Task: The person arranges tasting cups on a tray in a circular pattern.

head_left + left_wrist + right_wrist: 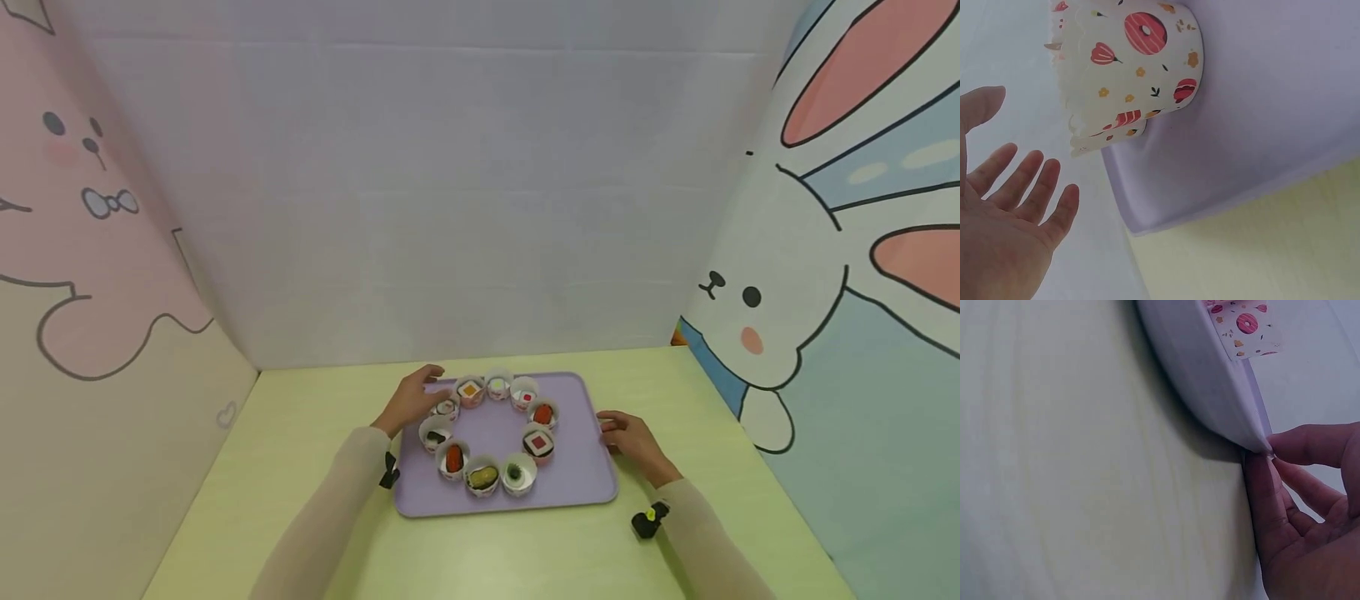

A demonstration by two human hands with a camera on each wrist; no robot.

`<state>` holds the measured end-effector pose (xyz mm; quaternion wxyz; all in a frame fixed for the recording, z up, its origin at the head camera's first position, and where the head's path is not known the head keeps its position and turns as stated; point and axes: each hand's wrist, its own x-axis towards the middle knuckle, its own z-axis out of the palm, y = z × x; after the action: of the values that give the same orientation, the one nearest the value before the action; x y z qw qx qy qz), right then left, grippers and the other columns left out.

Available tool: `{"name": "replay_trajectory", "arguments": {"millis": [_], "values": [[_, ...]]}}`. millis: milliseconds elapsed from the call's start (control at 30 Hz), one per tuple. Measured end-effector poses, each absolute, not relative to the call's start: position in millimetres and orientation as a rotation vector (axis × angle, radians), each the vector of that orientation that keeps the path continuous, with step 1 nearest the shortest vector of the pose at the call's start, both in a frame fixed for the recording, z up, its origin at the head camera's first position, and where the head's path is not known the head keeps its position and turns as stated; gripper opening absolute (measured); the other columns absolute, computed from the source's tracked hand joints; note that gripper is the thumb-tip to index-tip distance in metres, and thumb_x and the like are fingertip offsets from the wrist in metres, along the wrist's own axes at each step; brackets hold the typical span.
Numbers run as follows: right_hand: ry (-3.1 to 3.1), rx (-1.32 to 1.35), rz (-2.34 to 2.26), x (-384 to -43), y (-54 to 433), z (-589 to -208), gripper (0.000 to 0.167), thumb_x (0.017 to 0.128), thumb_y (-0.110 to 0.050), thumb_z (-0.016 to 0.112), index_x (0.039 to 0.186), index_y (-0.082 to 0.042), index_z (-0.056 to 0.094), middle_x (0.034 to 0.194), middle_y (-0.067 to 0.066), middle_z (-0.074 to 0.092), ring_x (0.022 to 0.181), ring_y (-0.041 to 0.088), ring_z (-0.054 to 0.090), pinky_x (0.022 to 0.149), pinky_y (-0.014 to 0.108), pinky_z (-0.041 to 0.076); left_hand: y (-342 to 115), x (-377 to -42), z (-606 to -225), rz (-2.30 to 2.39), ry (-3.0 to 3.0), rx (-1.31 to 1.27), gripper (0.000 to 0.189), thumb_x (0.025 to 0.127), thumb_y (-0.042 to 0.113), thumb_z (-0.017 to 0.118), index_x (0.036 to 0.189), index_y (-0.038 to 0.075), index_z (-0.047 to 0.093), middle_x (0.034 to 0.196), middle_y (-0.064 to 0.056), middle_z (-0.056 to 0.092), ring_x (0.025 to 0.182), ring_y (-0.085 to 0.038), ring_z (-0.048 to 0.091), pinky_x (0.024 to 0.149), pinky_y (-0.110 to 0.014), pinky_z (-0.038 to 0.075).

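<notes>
A lilac tray point(581, 467) bears a ring of small paper cups, several with bits that look like toy sushi in them. My left hand point(415, 400) is over the tray's far left side, next to a cup point(446, 408) there. In the left wrist view its fingers point(1025, 178) are spread, with nothing between them, beside a paper cup point(1141, 62) printed with doughnuts and flowers. On the other side, my right hand point(633, 437) pinches the tray's right rim. The right wrist view shows thumb and finger meeting at that rim, with another printed cup point(1247, 328) just behind it.
The tray lies on a pale yellow-green table point(300, 450). A plain white wall point(465, 208) stands at the back. Side panels bear a pink cartoon animal point(67, 208) on the left and a white rabbit point(780, 333) on the right.
</notes>
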<state>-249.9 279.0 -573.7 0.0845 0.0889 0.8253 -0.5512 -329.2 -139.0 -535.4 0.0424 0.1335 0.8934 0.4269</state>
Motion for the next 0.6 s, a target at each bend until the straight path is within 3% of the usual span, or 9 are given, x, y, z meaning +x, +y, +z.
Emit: {"name": "replay_trajectory", "arguments": {"millis": [433,600], "values": [[2.523,0.228,-1.591,-247.7,286.7,-574.7,0.046,0.09,-0.004,0.062,0.135,0.002,0.054,0.116,0.023,0.063,0.09,0.018,0.066,0.076,0.03,0.056,-144.1,-310.3,-538.4,1.351,2.771,0.422,0.052,0.093,0.026,0.067,0.137,0.004,0.052,0.139,-0.014,0.057,0.128,-0.035,0.053,0.107,-0.051,0.043],[2.738,0.121,-1.355,-247.0,283.6,-565.7,0.042,0.091,-0.009,0.062,0.132,0.003,0.057,0.111,0.022,0.067,0.092,0.026,0.067,0.075,0.035,0.057,-148.8,-304.5,-540.4,1.332,2.784,0.419,0.054,0.093,0.028,0.066,0.14,0.005,0.05,0.141,-0.014,0.055,0.129,-0.033,0.053,0.107,-0.051,0.043]]}}
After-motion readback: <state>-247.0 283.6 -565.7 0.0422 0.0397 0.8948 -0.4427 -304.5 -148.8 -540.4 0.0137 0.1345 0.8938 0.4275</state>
